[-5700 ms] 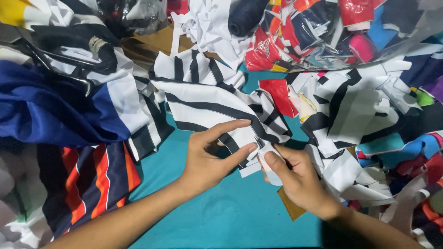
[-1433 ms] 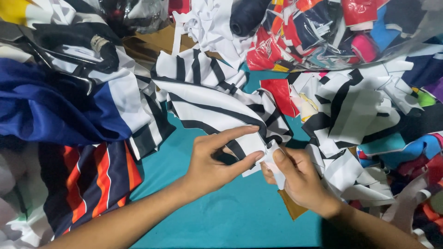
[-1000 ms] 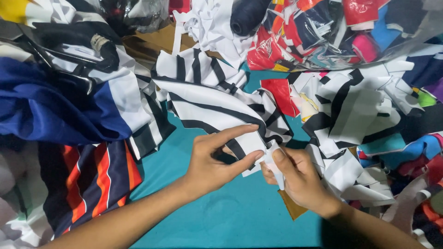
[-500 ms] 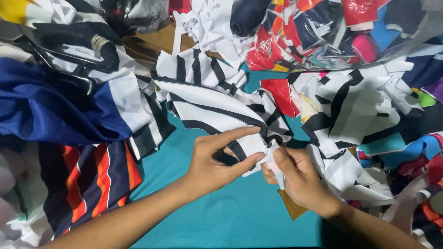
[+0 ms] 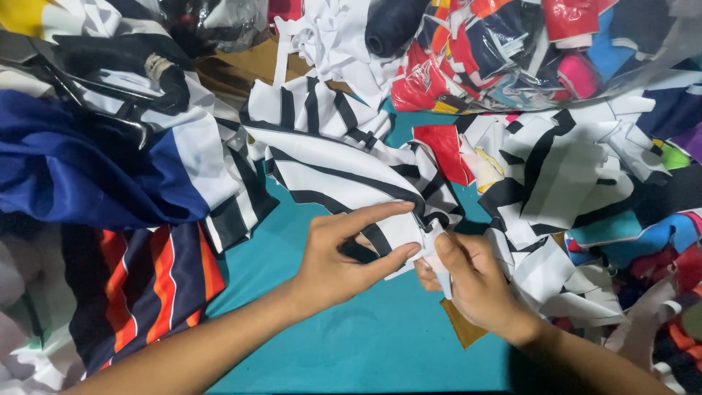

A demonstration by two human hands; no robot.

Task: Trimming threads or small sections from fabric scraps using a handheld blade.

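A white cloth piece with black stripes (image 5: 333,157) lies over a teal table surface (image 5: 365,344), stretching from the upper middle down to both hands. My left hand (image 5: 344,256) pinches its near corner between thumb and index finger. My right hand (image 5: 468,281) grips the same corner's edge right beside it, the fingers curled around a small white fold. The two hands almost touch.
A blue, white and orange striped fabric heap (image 5: 110,190) fills the left. Black metal shears (image 5: 88,91) rest on it. A clear plastic bag of coloured scraps (image 5: 541,44) sits top right. Black-and-white offcuts (image 5: 570,183) pile up on the right. A brown scrap (image 5: 464,329) lies under my right wrist.
Since the earliest frame the hands have drawn slightly closer on the cloth corner. Over the last second almost nothing has moved.
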